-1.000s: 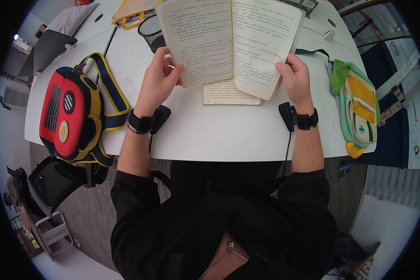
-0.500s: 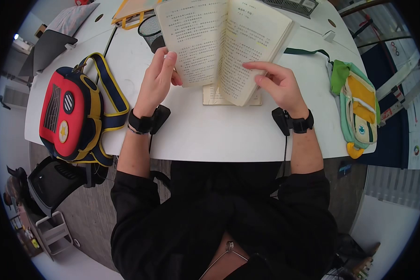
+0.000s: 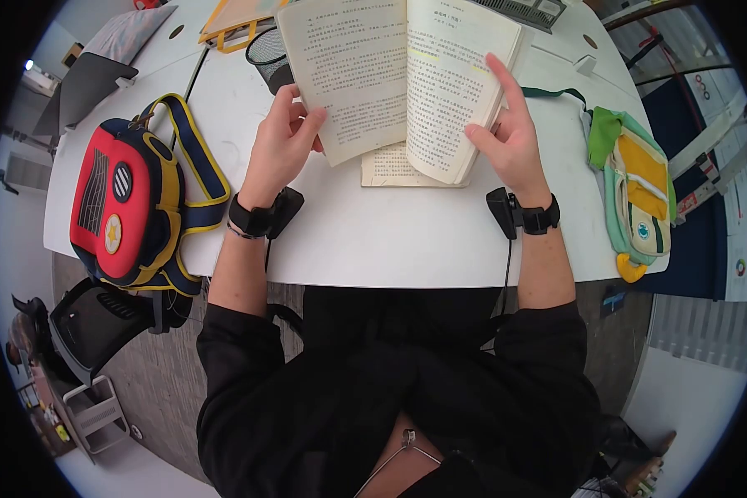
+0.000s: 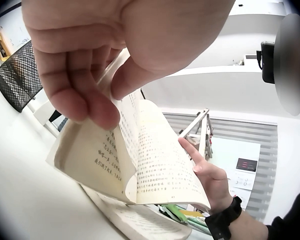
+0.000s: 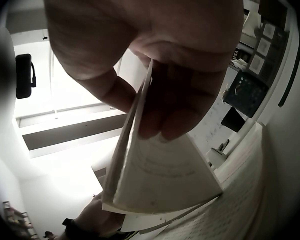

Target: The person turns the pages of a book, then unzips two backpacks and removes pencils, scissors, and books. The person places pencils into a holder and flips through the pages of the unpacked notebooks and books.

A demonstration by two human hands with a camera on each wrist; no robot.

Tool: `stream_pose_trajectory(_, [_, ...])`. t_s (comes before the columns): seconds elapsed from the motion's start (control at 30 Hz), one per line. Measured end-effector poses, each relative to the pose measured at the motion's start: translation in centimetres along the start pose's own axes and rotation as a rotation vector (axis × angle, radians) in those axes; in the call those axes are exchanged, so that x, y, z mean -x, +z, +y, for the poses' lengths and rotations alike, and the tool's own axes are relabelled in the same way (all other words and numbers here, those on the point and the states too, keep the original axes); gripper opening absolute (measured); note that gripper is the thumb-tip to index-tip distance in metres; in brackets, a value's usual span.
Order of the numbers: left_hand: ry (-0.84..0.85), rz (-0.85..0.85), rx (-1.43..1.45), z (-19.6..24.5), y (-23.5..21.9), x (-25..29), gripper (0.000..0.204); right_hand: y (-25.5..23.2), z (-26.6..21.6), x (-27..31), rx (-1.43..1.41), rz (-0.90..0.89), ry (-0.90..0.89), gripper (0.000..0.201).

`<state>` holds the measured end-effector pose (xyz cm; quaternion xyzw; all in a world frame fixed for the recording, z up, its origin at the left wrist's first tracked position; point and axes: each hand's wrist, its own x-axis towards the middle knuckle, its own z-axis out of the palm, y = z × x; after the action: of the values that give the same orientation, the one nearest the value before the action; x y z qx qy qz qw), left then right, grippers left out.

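Observation:
An open paperback book (image 3: 349,91) with printed pages is held up over the table, two yellow-highlighted lines on its right page. My left hand (image 3: 280,145) pinches its left edge, thumb on the page and fingers behind, as the left wrist view of the book (image 4: 157,155) also shows. At the right edge, my right hand (image 3: 515,149) grips the book between thumb and fingers, with the index finger stretched up along the page. In the right wrist view several fingertips press the outer side of the book (image 5: 165,172). Beneath lies another open book (image 3: 390,173), partly hidden.
On the white table (image 3: 373,241), a red, navy and yellow backpack (image 3: 129,203) stands left and a green and yellow bag (image 3: 635,187) lies right. Behind the book are a black mesh pen holder (image 3: 267,60) and a grey basket (image 3: 539,12).
A leaf has been turned, and different pages now show. My right hand moved inward over the right page, then back out to its edge. The left hand keeps its hold.

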<state>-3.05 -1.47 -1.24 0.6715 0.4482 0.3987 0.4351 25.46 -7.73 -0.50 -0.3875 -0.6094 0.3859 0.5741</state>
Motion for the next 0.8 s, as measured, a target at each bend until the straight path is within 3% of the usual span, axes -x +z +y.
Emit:
stream_pose_trajectory(0.13, [0.000,-0.007,-0.003,-0.08,-0.03,-0.01,0.025,-0.47,-0.02,-0.02,0.005,-0.018,0.024,0.088])
stream_pose_trajectory(0.33, [0.025,-0.012,0.005,-0.29,-0.05,-0.05,0.024,-0.30,0.32,-0.06,0.018,0.000,0.012,0.089])
stream_pose_trajectory(0.8, [0.039,-0.016,-0.023,-0.35,-0.11,-0.06,0.023,-0.69,0.30,-0.10,0.031,0.030,0.101,0.078])
